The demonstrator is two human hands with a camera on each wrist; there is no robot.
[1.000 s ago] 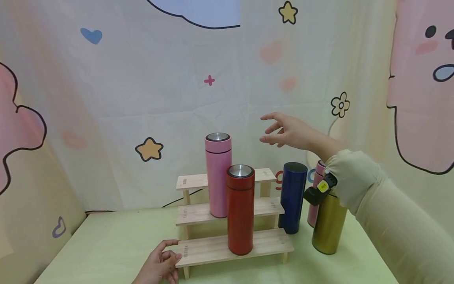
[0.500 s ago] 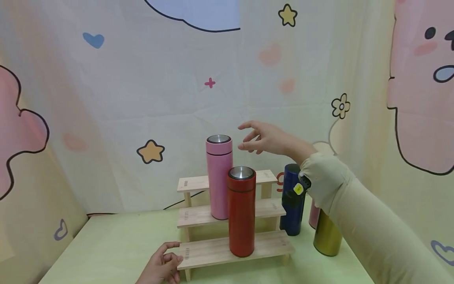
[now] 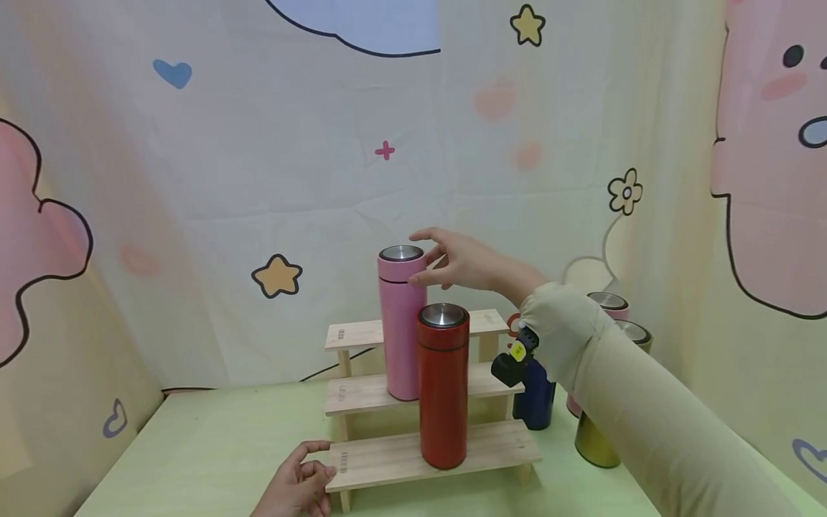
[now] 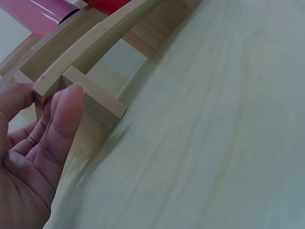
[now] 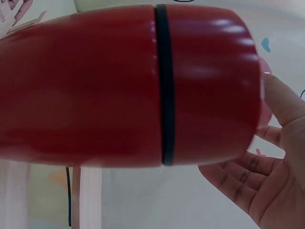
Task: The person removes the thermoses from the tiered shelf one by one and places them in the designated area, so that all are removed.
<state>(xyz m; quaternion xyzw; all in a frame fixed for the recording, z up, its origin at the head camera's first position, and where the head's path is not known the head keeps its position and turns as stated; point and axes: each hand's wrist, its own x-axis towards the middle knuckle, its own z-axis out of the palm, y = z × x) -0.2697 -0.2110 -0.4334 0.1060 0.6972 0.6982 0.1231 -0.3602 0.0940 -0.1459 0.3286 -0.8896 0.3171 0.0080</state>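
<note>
A three-step wooden stand [image 3: 375, 458] holds two thermos bottles. The pink thermos bottle [image 3: 400, 330] stands upright on the middle step, and the red thermos bottle [image 3: 443, 402] upright on the lowest, partly covering it. My right hand [image 3: 468, 262] is at the pink bottle's top, thumb overlapping its front and fingers spread behind the lid. From the right wrist, the red bottle [image 5: 119, 90] fills much of the view and hides most of the pink one. My left hand [image 3: 293, 482] pinches the lowest step's left end between thumb and forefinger; the left wrist view shows the fingers [image 4: 66, 112] beside its leg.
Right of the stand, a blue bottle [image 3: 535, 402] is partly behind my right wrist. A second pink bottle [image 3: 610, 305] and a gold bottle [image 3: 596, 438] stand farther right, partly covered by my sleeve [image 3: 646, 402]. A printed curtain [image 3: 310, 179] hangs behind the pale green table [image 3: 213, 445].
My right hand has moved left and slightly down, from the air right of the stand to the pink bottle's top. My left hand keeps its place at the stand.
</note>
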